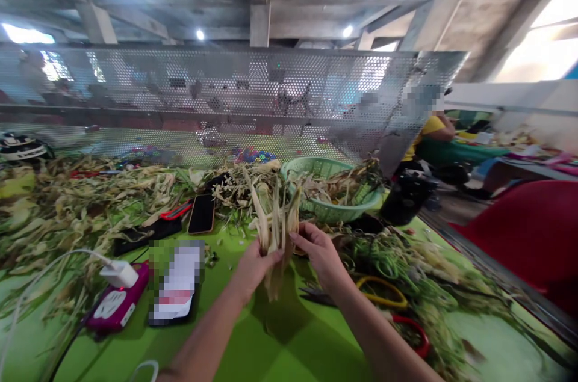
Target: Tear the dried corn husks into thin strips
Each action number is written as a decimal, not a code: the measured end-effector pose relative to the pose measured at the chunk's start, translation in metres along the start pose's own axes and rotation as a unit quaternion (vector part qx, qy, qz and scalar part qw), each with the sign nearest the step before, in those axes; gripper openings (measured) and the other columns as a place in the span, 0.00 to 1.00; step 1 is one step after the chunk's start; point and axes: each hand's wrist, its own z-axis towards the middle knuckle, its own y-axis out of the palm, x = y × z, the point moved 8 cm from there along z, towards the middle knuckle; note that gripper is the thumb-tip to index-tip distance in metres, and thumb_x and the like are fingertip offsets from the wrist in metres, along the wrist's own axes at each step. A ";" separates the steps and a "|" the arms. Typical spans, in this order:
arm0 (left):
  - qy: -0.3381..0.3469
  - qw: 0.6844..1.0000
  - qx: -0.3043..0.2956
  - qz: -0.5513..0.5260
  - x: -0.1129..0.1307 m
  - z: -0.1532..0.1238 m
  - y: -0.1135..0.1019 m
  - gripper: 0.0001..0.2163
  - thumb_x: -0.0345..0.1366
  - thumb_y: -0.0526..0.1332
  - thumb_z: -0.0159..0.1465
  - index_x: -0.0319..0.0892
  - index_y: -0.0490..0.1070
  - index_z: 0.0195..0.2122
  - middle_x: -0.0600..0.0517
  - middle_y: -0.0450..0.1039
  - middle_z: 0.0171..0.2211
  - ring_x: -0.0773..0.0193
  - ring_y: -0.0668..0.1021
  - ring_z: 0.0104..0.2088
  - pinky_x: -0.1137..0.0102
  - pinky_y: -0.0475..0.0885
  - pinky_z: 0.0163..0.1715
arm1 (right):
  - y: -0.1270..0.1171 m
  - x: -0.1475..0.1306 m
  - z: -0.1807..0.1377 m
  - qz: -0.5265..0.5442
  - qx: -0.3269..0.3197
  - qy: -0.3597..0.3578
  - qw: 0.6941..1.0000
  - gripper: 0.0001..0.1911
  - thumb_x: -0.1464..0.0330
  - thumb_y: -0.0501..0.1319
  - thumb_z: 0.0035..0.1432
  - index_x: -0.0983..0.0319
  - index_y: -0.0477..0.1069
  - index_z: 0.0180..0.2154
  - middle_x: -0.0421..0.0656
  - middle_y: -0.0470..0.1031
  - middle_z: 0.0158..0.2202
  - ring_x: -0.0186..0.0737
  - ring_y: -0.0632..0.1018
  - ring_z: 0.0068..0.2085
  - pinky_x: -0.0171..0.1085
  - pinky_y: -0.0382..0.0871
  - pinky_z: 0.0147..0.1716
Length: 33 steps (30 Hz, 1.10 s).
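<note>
Between my two hands, above the green table [235, 316], is a bunch of dry, pale corn husks [276, 222] with their tips pointing up and away. My left hand [253, 266] pinches the bunch low on its left side, thumb across the front. On the right edge, my right hand [316, 243] grips a husk strip between thumb and fingers. Just right of the hands lie scissors with yellow handles [383, 292], and a red handle [415, 334] shows partly behind my right forearm.
Heaps of husks [90, 195] cover the left; green strands [397, 268] lie at right. Behind stands a green basket [334, 210] of dry husks. A dark phone [201, 213], a blurred-out phone [178, 280] and a purple power strip [118, 301] lie left. A perforated metal screen [217, 87] borders the back.
</note>
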 end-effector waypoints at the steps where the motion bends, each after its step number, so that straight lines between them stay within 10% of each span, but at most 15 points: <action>1: 0.002 1.000 -0.004 0.011 0.000 0.000 0.001 0.26 0.40 0.70 0.50 0.39 0.69 0.50 0.44 0.75 0.48 0.55 0.76 0.48 0.64 0.69 0.49 | 0.000 -0.001 0.000 -0.007 0.001 -0.003 1.000 0.13 0.61 0.70 0.44 0.62 0.74 0.28 0.39 0.73 0.26 0.36 0.70 0.30 0.33 0.64 0.30; 33: -0.008 0.991 0.049 0.121 -0.008 0.003 -0.011 0.17 0.40 0.64 0.54 0.39 0.73 0.43 0.45 0.78 0.39 0.52 0.78 0.41 0.62 0.70 0.43 | 0.012 0.008 -0.003 0.037 -0.027 0.018 0.999 0.14 0.64 0.72 0.40 0.60 0.78 0.33 0.43 0.79 0.31 0.45 0.76 0.35 0.41 0.69 0.40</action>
